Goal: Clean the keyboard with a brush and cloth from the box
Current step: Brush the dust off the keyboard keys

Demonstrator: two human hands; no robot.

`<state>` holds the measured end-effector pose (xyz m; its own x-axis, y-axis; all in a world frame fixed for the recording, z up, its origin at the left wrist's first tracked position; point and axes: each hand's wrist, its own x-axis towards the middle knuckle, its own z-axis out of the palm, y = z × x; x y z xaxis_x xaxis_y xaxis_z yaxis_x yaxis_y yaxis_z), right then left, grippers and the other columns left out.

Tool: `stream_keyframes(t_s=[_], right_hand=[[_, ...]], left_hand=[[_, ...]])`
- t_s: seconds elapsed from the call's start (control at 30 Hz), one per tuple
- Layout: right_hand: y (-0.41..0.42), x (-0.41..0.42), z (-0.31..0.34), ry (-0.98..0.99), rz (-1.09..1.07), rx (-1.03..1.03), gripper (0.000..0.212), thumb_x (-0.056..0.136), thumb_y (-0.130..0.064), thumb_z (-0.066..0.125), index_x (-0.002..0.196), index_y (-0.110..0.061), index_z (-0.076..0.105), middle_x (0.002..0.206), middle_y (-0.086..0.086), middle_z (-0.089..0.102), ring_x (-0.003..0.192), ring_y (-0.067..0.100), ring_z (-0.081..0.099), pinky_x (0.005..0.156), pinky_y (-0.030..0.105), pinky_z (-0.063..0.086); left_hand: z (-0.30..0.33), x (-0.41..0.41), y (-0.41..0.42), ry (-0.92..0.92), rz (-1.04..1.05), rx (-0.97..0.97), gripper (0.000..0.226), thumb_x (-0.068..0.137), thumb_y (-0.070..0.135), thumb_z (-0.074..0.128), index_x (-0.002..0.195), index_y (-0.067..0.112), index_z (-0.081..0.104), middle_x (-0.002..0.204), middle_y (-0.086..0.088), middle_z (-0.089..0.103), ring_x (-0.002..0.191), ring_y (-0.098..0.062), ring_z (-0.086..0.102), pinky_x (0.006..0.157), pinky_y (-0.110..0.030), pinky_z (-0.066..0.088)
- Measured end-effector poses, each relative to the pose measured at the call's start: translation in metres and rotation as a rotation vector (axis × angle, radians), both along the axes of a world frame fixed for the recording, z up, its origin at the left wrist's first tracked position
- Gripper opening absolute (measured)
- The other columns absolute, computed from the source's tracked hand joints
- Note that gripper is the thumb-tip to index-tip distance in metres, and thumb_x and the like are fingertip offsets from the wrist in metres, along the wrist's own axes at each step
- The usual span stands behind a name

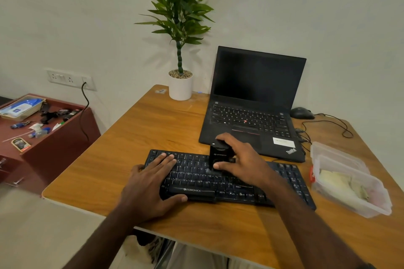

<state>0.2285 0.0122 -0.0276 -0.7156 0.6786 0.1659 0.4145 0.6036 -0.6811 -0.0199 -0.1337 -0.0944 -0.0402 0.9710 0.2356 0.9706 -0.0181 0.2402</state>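
Observation:
A black keyboard (284, 181) lies across the wooden table (140, 137) in front of me. My left hand (150, 183) rests flat on its left end, fingers straight over the keys and thumb at the front edge. My right hand (242, 161) grips a black block-shaped brush (218, 156) that stands upright on the middle keys. To the right stands the clear plastic box (371, 205), holding a pale cloth (336, 183), with its lid (334, 153) behind it.
An open black laptop (255, 102) sits just behind the keyboard. A white-potted plant (180, 86) stands at the back edge. A black mouse (301, 113) and its cable lie at the back right. A red cabinet (54, 142) with clutter stands to the left.

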Motion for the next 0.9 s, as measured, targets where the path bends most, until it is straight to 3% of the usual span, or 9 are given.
stream_keyframes(t_s=[0.2, 0.5, 0.77, 0.9], right_hand=[[0.020, 0.028, 0.022, -0.174, -0.049, -0.004, 0.058, 0.082, -0.027, 0.082, 0.123, -0.047, 0.047, 0.116, -0.012, 0.062, 0.110, 0.012, 0.059, 0.093, 0.045, 0.055], [-0.007, -0.001, -0.004, 0.152, -0.056, -0.068, 0.054, 0.083, -0.019, 0.082, 0.122, -0.039, 0.051, 0.113, -0.008, 0.064, 0.102, 0.013, 0.067, 0.081, 0.039, 0.062], [0.018, 0.049, 0.016, -0.095, -0.071, -0.007, 0.062, 0.083, -0.023, 0.081, 0.126, -0.049, 0.046, 0.119, -0.009, 0.064, 0.110, 0.009, 0.064, 0.092, 0.042, 0.059], [0.021, 0.066, 0.021, -0.023, -0.131, -0.040, 0.060, 0.083, -0.018, 0.081, 0.122, -0.050, 0.048, 0.118, -0.013, 0.062, 0.109, 0.007, 0.063, 0.088, 0.036, 0.060]], left_hand=[[0.000, 0.001, -0.001, -0.005, -0.002, 0.029, 0.107, 0.075, 0.096, 0.026, 0.154, 0.023, 0.034, 0.159, 0.009, 0.028, 0.148, -0.006, 0.015, 0.109, -0.047, 0.030], [-0.001, 0.001, -0.001, 0.002, -0.009, 0.018, 0.106, 0.076, 0.095, 0.029, 0.154, 0.023, 0.033, 0.160, 0.010, 0.027, 0.149, -0.006, 0.014, 0.109, -0.046, 0.029], [0.000, 0.001, 0.000, 0.005, -0.006, 0.031, 0.105, 0.077, 0.094, 0.029, 0.153, 0.022, 0.037, 0.159, 0.008, 0.030, 0.148, -0.007, 0.017, 0.108, -0.048, 0.032], [-0.003, 0.000, 0.000, 0.001, -0.008, 0.043, 0.103, 0.077, 0.093, 0.033, 0.152, 0.022, 0.039, 0.158, 0.007, 0.033, 0.147, -0.008, 0.020, 0.106, -0.048, 0.033]])
